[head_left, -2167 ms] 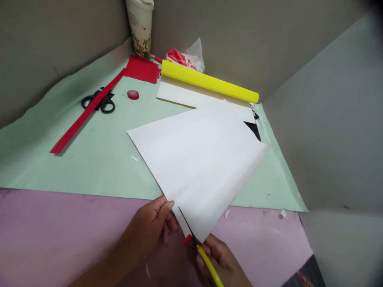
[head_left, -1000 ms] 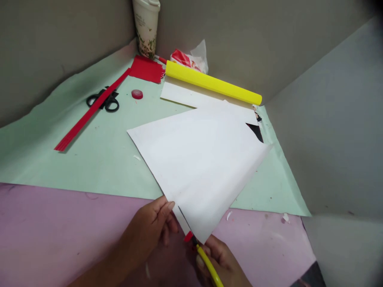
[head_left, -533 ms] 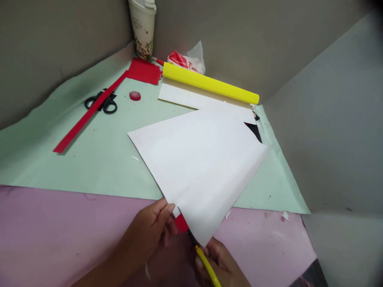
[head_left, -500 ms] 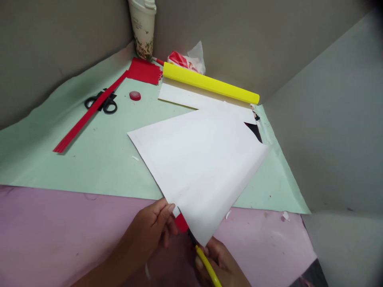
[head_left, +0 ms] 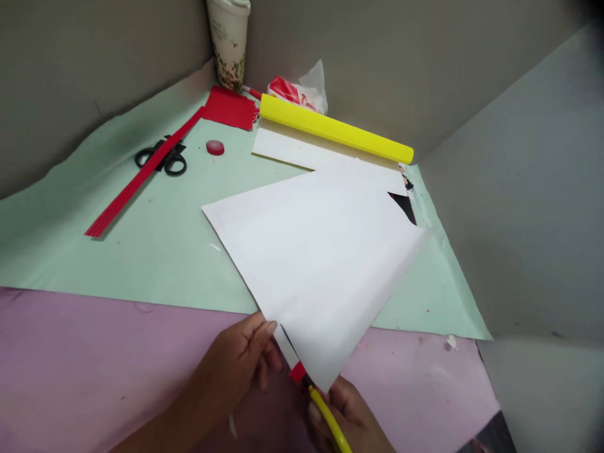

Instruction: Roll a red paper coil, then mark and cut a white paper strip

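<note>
A large white sheet (head_left: 316, 251) lies slanted over the table, its near corner raised by the hands. My left hand (head_left: 250, 352) pinches its left edge, thumb on top, beside a narrow strip partly separated by a slit. My right hand (head_left: 352, 415) is closed round yellow-handled scissors (head_left: 329, 418) at the near corner. Their dark blades are mostly hidden near the paper. A small red piece (head_left: 297, 372) shows at the lower end of the narrow strip, by the blades.
Black-handled scissors (head_left: 175, 165) lie under red strips (head_left: 141, 179) at the left. Farther back are a red tape roll (head_left: 215, 148), red paper (head_left: 231, 108), a white cup (head_left: 230, 47), a yellow roll (head_left: 335, 129) and a plastic packet (head_left: 302, 93). Grey walls enclose the table.
The red piece has shifted down and right toward the scissors, and more of the white strip shows beside the slit. My left hand has hardly moved; the view has shifted slightly.
</note>
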{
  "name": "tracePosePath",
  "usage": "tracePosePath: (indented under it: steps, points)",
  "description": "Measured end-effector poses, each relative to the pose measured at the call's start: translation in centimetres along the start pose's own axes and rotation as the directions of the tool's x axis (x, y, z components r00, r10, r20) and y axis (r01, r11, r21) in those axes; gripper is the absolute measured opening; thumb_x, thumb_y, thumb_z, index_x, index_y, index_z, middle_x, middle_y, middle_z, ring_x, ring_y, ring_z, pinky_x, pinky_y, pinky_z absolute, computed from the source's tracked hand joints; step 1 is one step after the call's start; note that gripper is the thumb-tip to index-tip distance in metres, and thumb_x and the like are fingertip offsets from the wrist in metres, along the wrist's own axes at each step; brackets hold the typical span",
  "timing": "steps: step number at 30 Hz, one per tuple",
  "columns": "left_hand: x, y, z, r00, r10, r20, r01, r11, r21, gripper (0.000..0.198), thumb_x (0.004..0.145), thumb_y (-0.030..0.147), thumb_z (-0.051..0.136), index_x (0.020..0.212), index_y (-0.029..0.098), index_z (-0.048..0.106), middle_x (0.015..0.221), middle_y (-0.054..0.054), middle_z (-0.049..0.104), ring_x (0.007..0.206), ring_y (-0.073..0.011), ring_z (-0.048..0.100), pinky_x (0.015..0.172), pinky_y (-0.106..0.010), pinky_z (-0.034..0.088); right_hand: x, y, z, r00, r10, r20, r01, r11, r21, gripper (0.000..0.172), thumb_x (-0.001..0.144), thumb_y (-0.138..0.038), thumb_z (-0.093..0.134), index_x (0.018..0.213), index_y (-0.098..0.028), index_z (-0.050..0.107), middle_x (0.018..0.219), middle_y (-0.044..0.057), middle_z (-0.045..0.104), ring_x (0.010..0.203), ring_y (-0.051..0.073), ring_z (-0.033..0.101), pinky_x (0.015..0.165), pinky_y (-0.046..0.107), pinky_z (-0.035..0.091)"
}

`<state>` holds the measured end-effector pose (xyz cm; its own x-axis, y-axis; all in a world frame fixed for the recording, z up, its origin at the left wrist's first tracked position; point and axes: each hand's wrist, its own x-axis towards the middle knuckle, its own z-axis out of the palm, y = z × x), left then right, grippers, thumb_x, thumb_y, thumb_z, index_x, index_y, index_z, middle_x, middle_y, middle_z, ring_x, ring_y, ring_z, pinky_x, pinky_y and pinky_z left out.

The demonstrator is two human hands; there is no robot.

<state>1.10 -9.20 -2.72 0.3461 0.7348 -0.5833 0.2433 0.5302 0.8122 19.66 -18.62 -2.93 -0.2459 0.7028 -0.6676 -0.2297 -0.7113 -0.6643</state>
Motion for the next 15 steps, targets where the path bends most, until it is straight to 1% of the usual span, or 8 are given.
tracePosePath:
  steps: [3,6,8,10,12,15]
  points:
    - [0.05,0.02,0.01,1.000,-0.004,0.004,0.004,1.000,0.003,0.041,0.093,0.059,0.043,0.071,0.026,0.054,0.064,0.002,0.069,0.045,-0.0150,0.056,0.051,-0.028,0.041,-0.10,-0.18,-0.04,1.000,0.004,-0.014,-0.005,0.999,-0.035,0.059,0.071,-0.071,0.080,0.083,-0.018,0.058,0.057,-0.009,0.041,0.047,0.004,0.025,0.047,0.022,0.016]
    - [-0.06,0.05,0.04,1.000,-0.005,0.006,0.005,1.000,0.003,0.042,0.093,0.058,0.042,0.071,0.025,0.055,0.065,0.002,0.070,0.045,-0.0146,0.055,0.051,-0.028,0.041,-0.14,-0.11,-0.27,0.999,0.023,-0.029,-0.025,0.998,-0.057,0.054,0.074,-0.066,0.081,0.083,-0.018,0.059,0.059,-0.009,0.042,0.048,0.003,0.027,0.049,0.022,0.018]
    - [-0.20,0.04,0.05,1.000,-0.002,0.014,0.002,1.000,-0.003,0.043,0.094,0.059,0.042,0.071,0.025,0.054,0.066,0.001,0.070,0.046,-0.0141,0.055,0.050,-0.028,0.040,-0.04,0.18,-0.50,1.000,0.011,-0.022,-0.012,0.998,-0.056,0.051,0.075,-0.063,0.082,0.083,-0.017,0.060,0.057,-0.009,0.042,0.048,0.004,0.028,0.048,0.022,0.018]
    - [-0.34,0.00,-0.02,1.000,-0.001,0.014,0.001,1.000,-0.009,0.045,0.094,0.061,0.041,0.070,0.025,0.054,0.064,0.001,0.069,0.046,-0.0141,0.054,0.048,-0.027,0.037,0.10,0.48,-0.67,1.000,-0.015,0.008,0.015,0.999,-0.039,0.052,0.075,-0.064,0.081,0.083,-0.018,0.060,0.056,-0.009,0.042,0.046,0.004,0.027,0.046,0.022,0.017]
    - [-0.42,-0.03,-0.21,1.000,-0.004,-0.011,0.004,1.000,-0.002,0.049,0.094,0.064,0.037,0.071,0.025,0.054,0.058,0.002,0.065,0.045,-0.0143,0.051,0.046,-0.026,0.034,0.15,0.57,-0.68,0.999,-0.022,0.023,0.022,0.999,-0.026,0.051,0.074,-0.064,0.081,0.085,-0.018,0.060,0.056,-0.009,0.042,0.045,0.004,0.025,0.045,0.022,0.016]
    - [-0.37,0.10,-0.62,0.997,-0.020,-0.077,0.022,0.999,0.033,0.051,0.096,0.064,0.035,0.071,0.025,0.056,0.049,0.003,0.058,0.044,-0.0144,0.046,0.047,-0.026,0.035,-0.01,0.30,-0.47,1.000,0.005,-0.014,-0.006,0.999,-0.048,0.048,0.076,-0.060,0.082,0.085,-0.018,0.061,0.056,-0.008,0.044,0.047,0.004,0.025,0.046,0.022,0.016]
